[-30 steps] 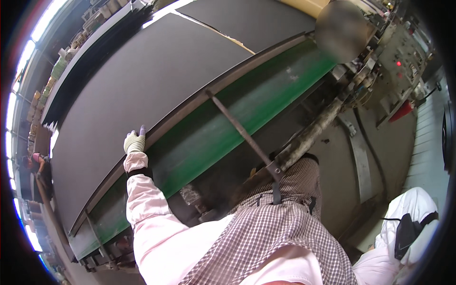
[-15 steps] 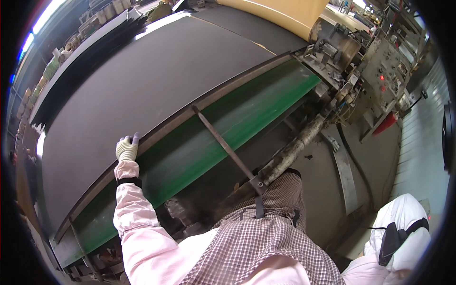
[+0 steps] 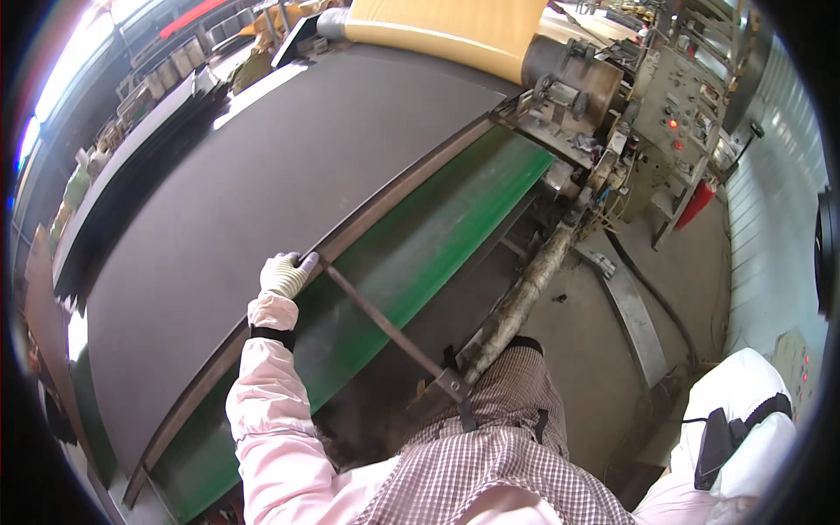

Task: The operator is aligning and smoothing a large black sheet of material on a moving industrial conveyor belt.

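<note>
My left hand [image 3: 287,276], in a pale striped knit glove with purple fingertips, is closed over the long brown metal rail [image 3: 372,212] along the near edge of a wide dark grey sheet [image 3: 262,166]. Its fingertips reach the sheet side, close to where a slanting metal brace [image 3: 385,324] meets the rail. How tightly the fingers grip is hard to see. Below the rail runs a sloping green panel [image 3: 437,232]. At the lower right, a white sleeve [image 3: 744,385] with a black strap shows, but my right hand is out of sight.
A large yellow-tan roll [image 3: 446,31] lies across the sheet's far end. At the right stand machine parts and a control panel [image 3: 674,114] with red lights. A pale, worn pipe [image 3: 525,293] runs near my legs. A metal strip [image 3: 634,324] and black hose [image 3: 652,284] lie on the floor.
My left hand has slid right along the rail, now beside the brace. The light line across the dark sheet near the roll no longer shows. The whole view has shifted.
</note>
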The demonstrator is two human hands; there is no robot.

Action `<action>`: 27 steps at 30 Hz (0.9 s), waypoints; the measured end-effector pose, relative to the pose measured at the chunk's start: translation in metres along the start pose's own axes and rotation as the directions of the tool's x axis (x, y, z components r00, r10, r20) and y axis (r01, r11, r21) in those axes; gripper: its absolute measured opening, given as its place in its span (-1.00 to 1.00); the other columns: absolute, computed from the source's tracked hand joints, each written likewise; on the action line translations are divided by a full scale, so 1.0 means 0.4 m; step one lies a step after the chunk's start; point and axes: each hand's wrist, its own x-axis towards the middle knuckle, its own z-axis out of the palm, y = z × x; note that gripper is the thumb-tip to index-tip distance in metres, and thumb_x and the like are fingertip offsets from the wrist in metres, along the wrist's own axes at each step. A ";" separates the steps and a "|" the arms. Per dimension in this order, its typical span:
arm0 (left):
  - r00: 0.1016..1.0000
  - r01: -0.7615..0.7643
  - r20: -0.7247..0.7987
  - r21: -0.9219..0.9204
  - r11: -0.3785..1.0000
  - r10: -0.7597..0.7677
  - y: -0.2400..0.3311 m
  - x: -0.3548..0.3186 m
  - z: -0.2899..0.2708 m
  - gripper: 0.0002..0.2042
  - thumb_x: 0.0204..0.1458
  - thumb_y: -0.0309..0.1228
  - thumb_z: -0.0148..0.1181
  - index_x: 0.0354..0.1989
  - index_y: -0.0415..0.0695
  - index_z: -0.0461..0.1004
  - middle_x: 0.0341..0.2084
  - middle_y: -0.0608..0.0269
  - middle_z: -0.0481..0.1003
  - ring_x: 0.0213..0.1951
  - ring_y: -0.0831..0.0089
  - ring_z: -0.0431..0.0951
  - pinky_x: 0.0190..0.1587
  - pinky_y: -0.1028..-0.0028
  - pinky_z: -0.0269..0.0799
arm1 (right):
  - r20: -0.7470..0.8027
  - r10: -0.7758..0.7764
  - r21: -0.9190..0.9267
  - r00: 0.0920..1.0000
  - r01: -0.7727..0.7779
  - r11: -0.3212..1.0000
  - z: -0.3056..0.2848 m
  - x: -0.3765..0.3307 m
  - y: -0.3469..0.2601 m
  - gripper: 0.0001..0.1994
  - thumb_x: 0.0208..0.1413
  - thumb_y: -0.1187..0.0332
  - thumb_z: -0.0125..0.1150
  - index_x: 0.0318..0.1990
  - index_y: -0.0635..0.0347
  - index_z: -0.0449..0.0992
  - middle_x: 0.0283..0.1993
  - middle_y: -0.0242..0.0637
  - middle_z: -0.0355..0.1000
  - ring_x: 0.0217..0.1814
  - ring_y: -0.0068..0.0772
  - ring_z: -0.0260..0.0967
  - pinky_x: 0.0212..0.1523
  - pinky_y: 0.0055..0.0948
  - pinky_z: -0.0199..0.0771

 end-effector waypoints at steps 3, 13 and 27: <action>0.999 -0.046 0.013 0.006 0.999 0.045 0.091 0.060 -0.005 -0.40 0.05 0.22 -0.09 -0.13 -0.09 0.57 -0.13 0.02 0.52 -0.03 0.05 0.46 0.08 0.22 0.34 | 0.006 0.035 -0.005 0.999 -0.035 0.999 0.024 -0.023 0.028 -0.78 0.10 0.26 0.13 -0.21 0.22 0.47 -0.27 -0.30 0.40 -0.17 -0.45 0.29 -0.08 -0.44 0.27; 0.983 -0.104 0.153 0.022 0.994 0.099 0.393 0.260 -0.020 -0.36 0.06 0.26 -0.12 -0.05 -0.06 0.54 -0.05 0.09 0.50 0.05 0.16 0.45 0.13 0.26 0.31 | 0.098 0.162 0.016 0.982 -0.164 0.986 0.173 -0.078 0.124 -0.77 0.09 0.26 0.14 -0.21 0.22 0.47 -0.26 -0.30 0.40 -0.16 -0.43 0.30 -0.07 -0.43 0.28; 0.988 -0.068 -0.142 -0.088 0.994 0.055 -0.053 0.095 0.110 -0.38 0.13 0.15 -0.13 0.22 -0.03 0.29 0.23 -0.04 0.23 0.29 -0.01 0.13 0.35 0.17 -0.02 | 0.122 0.094 0.023 0.988 -0.098 0.995 0.139 -0.015 0.112 -0.76 0.08 0.25 0.16 -0.21 0.22 0.47 -0.25 -0.29 0.40 -0.15 -0.42 0.30 -0.06 -0.41 0.28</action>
